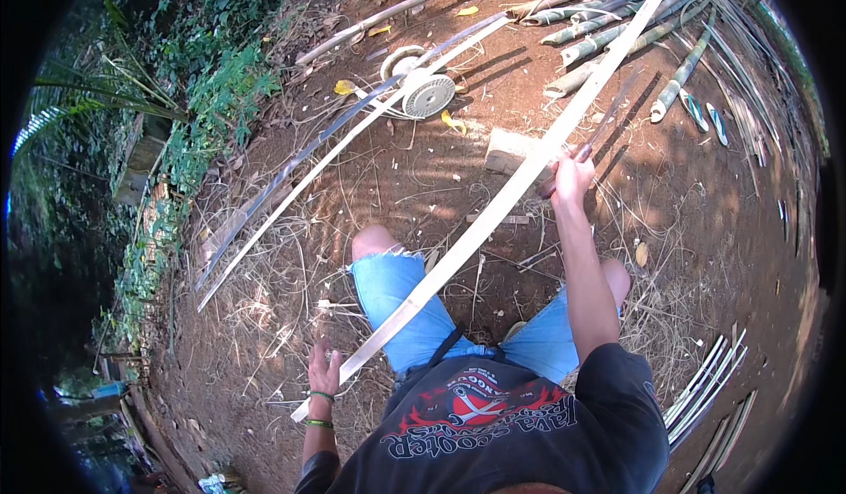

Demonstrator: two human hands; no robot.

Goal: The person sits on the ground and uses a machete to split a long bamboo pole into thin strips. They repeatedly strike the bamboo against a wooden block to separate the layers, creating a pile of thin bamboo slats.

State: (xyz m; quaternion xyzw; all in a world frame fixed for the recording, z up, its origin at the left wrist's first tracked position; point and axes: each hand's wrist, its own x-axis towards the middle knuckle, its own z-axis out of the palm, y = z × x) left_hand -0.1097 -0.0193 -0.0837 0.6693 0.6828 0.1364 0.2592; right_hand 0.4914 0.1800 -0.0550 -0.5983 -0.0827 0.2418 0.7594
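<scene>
A long pale bamboo strip [480,227] runs slantwise across my lap, from the lower left to the cut bamboo at the far right. My right hand [573,178] is closed round the dark handle of a long knife [608,117], its narrow blade pointing away beside the strip. Whether the fingers also grip the strip is hard to see. Near the strip's lower end is my left hand [323,371], fingers stretched and slightly blurred, with bands on the wrist. The strip passes beneath that wrist. Ahead of my knees lies a short wood block [511,152], partly behind the strip.
Two more long strips [339,146] slant at the left, crossing round ridged discs [429,96]. Cut bamboo poles [599,43] lie at the far right, near a pair of sandals [705,117]. Slim pale sticks [705,388] rest at lower right. Shavings [264,318] litter the soil; green plants [225,80] border the left.
</scene>
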